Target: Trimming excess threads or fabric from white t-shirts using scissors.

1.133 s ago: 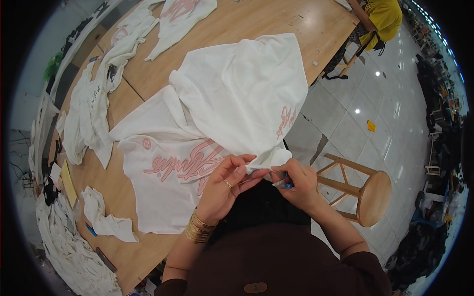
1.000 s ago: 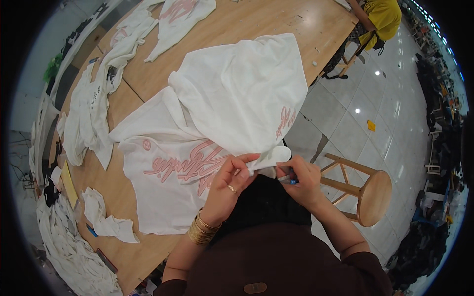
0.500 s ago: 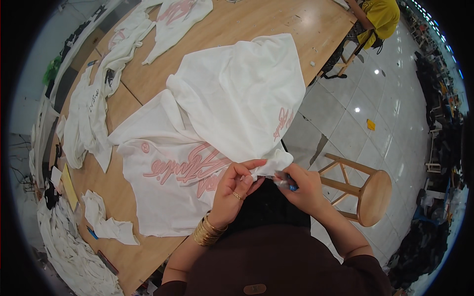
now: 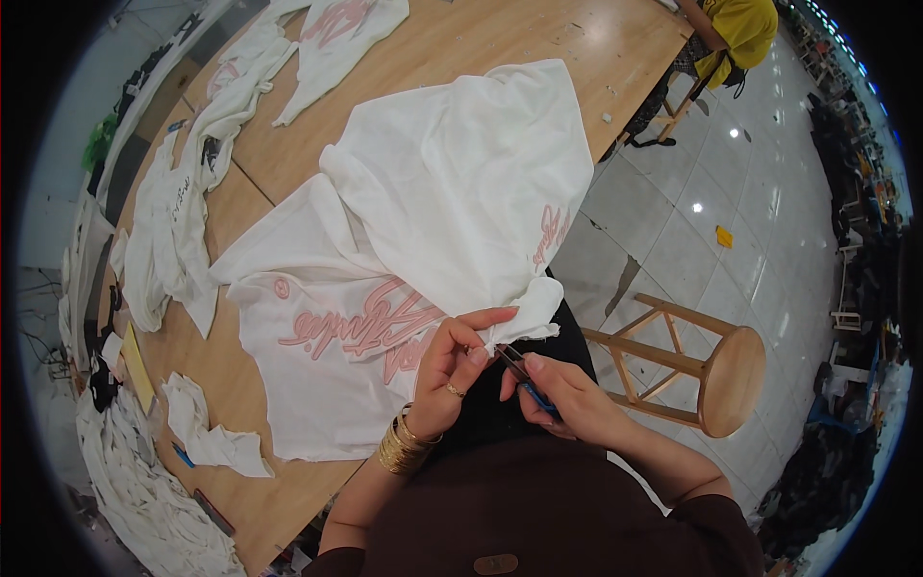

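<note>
A white garment [image 4: 461,173] with pink lettering spreads over the table and hangs past its near right edge toward me. My left hand [image 4: 454,361] pinches the garment's bunched end between thumb and fingers. In my right hand [image 4: 567,392] is a pair of thread snips [image 4: 524,380] with dark blades and a blue part. Their tips point up and left, at the cloth edge beside my left fingertips. Whether the blades touch the fabric I cannot tell. Loose threads show along that edge.
More white garments [image 4: 173,231] lie along the table's [image 4: 298,510] left side, with a white pile [image 4: 144,481] at the near left. A wooden stool [image 4: 731,380] stands on the tiled floor to the right. A person in yellow [image 4: 740,38] sits at the far right corner.
My right hand has moved down and left, turning the snips so their tips meet the cloth edge at my left fingers. The left hand keeps its hold.
</note>
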A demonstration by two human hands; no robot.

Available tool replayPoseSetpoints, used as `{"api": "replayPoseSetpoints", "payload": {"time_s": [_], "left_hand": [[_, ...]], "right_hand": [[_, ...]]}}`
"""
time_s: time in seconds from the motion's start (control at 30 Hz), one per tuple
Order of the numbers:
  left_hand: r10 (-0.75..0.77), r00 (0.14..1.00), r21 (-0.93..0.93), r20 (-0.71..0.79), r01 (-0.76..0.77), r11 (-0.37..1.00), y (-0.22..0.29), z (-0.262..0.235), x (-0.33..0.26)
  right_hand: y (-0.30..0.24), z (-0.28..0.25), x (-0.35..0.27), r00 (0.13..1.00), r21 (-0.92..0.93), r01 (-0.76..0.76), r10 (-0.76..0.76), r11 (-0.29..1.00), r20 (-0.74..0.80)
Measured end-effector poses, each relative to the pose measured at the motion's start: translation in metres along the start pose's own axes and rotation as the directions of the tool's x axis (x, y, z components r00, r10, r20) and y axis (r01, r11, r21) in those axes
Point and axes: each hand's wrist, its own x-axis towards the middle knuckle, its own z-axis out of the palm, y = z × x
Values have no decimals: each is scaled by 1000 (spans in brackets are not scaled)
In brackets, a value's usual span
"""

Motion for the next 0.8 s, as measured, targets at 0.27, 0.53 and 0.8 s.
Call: {"api": "replayPoseSetpoints", "payload": {"time_s": [0.27, 0.53, 0.8], "left_hand": [[16, 1000, 10, -1, -16, 1000, -2, 1, -1], [29, 1000, 39, -3, -28, 999, -1, 0, -1], [80, 994, 158, 70, -90, 983, 0, -2, 2]], "right_hand": [[2, 0, 3, 1000, 77, -15, 13, 997, 19], [2, 2, 4, 1000, 104, -27, 26, 994, 8], [4, 4, 5, 1000, 135, -7, 8, 991, -8]]}}
